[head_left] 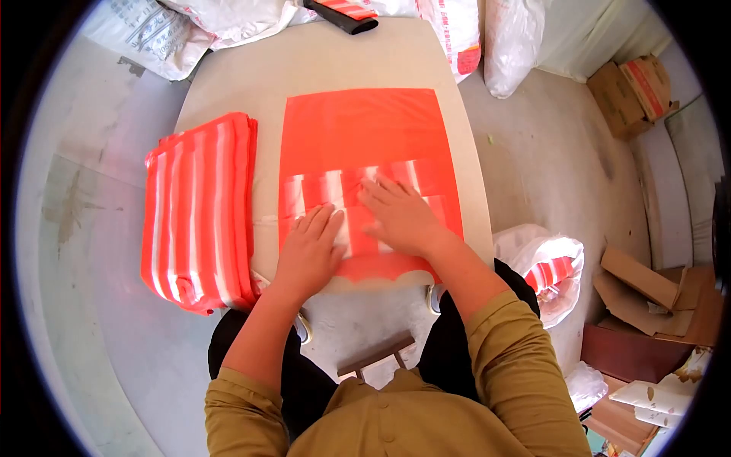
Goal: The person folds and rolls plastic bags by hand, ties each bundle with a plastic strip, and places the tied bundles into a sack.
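Observation:
A flat red plastic sheet (362,126), perhaps a bag, lies in front of me, its near edge at the table's front edge. Across its nearer half lies a red-and-white striped plastic piece (298,190), which looks like striped bags laid flat. My left hand (311,247) rests on the striped piece with its fingers stretched forward. Just to the right, my right hand (400,217) lies flat on the same piece, fingers spread. Neither hand grips anything. To the left, a thick folded stack of striped bags (199,206) overhangs the table's left edge.
The pale table (381,53) has rounded far corners. White printed sacks (449,34) and a black roll-like object (346,19) are at its far end. A white bag (544,266) with striped material stands on the floor at right. Cardboard boxes (628,95) lie farther right.

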{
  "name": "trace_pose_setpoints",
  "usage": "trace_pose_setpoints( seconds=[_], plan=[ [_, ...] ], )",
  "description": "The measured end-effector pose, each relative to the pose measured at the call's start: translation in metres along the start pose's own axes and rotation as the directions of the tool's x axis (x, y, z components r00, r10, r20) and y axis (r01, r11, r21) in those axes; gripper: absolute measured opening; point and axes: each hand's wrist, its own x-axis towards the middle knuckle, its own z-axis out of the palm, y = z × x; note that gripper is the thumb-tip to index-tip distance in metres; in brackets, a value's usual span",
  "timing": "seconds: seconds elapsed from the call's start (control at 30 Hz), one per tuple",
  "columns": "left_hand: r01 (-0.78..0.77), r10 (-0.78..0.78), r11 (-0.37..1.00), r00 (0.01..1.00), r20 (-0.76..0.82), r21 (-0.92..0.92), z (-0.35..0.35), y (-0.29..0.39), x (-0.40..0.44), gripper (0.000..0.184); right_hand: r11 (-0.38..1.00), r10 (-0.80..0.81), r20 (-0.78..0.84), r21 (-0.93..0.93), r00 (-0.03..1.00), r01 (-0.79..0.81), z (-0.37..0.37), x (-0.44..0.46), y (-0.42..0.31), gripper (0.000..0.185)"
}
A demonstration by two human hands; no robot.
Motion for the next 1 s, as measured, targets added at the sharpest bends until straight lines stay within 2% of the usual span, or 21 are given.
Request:
trace_pose_setpoints(
  seconds=[0.13, 0.23, 0.33, 0.53, 0.63, 0.73, 1.0],
  plan=[
    [0.018, -0.015, 0.999, 0.998, 0.057, -0.052, -0.012, 0.004, 0.001, 0.06, 0.986, 0.158, -0.1, -0.044, 0.982, -0.163, -0.021, -0.005, 0.005, 0.062],
    [-0.04, 0.043, 0.998, 0.997, 0.06, -0.046, -0.023, 0.01, -0.001, 0.063, 0.986, -0.083, -0.104, 0.135, 0.991, 0.097, -0.032, -0.014, -0.003, 0.06],
    [-0.036, 0.037, 0.999, 0.989, 0.144, -0.014, -0.023, 0.009, -0.005, 0.07, 0.963, -0.271, 0.013, 0.0, 0.962, 0.271, -0.03, -0.031, -0.014, 0.062],
    [-0.058, 0.057, 0.998, 0.996, 0.075, 0.021, -0.016, 0.001, -0.008, 0.057, 0.972, -0.235, -0.043, -0.032, 0.971, 0.234, -0.014, -0.035, -0.002, 0.061],
    [-0.001, -0.004, 0.999, 0.994, 0.11, 0.043, -0.019, 0.003, -0.005, 0.053, 0.971, -0.234, -0.022, -0.056, 0.972, 0.233, -0.015, -0.035, -0.002, 0.06],
    [0.082, -0.096, 0.992, 0.983, 0.158, 0.093, -0.026, 0.002, -0.005, 0.056, 0.973, -0.219, -0.022, -0.083, 0.976, 0.216, -0.017, -0.035, -0.004, 0.06],
    [0.073, -0.077, 0.997, 0.982, 0.171, 0.027, -0.038, -0.007, -0.007, 0.061, 0.979, -0.191, 0.01, -0.066, 0.982, 0.191, -0.02, -0.034, -0.003, 0.057]
  ],
)
